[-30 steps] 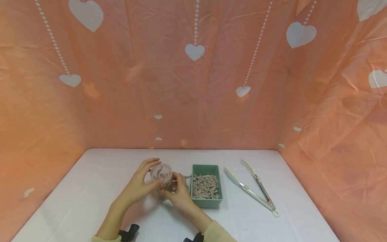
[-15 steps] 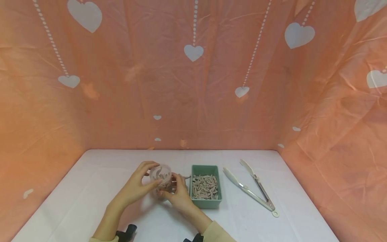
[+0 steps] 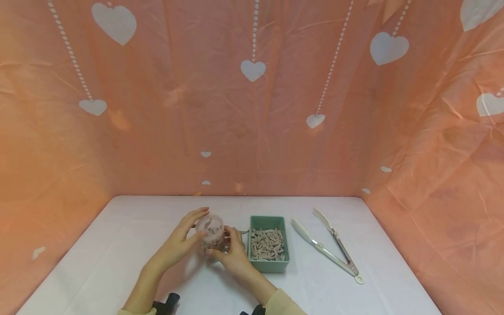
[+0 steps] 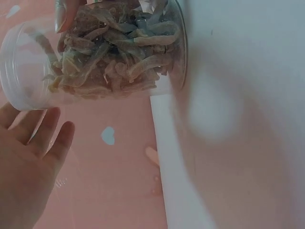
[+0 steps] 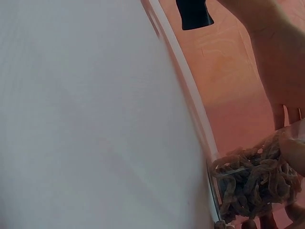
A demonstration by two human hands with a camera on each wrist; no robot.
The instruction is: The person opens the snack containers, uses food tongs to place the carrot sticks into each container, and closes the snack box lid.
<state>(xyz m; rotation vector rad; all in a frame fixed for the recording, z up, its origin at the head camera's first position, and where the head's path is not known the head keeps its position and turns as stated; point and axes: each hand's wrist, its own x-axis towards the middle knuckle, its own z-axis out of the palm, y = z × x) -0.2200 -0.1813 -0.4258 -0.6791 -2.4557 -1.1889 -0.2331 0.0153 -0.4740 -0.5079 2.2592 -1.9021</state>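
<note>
A clear round plastic jar (image 3: 212, 236) holds wrinkled, brownish-grey dried strips (image 4: 114, 57), with a see-through lid (image 4: 14, 67) at its top. My right hand (image 3: 234, 256) grips the jar body from the right, its thumb across the front. My left hand (image 3: 179, 245) is at the lid from the left, thumb in front and fingers behind. In the left wrist view its fingers (image 4: 47, 129) look straight and spread beside the lid's edge. The right wrist view shows the jar's base close over the white table, with several fingertips under its side.
Right of the hands stands a green rectangular tub (image 3: 269, 266) with more dried strips in it. Tongs (image 3: 334, 253) with pale tips lie spread farther right. A thin grey piece (image 3: 244, 232) pokes out behind my right hand. Orange cloth with hearts (image 3: 252, 131) surrounds the white table (image 3: 323, 293).
My left thumb has drawn back a little to the left over the lid, and the left fingers have straightened. The right hand and jar have stayed almost in place.
</note>
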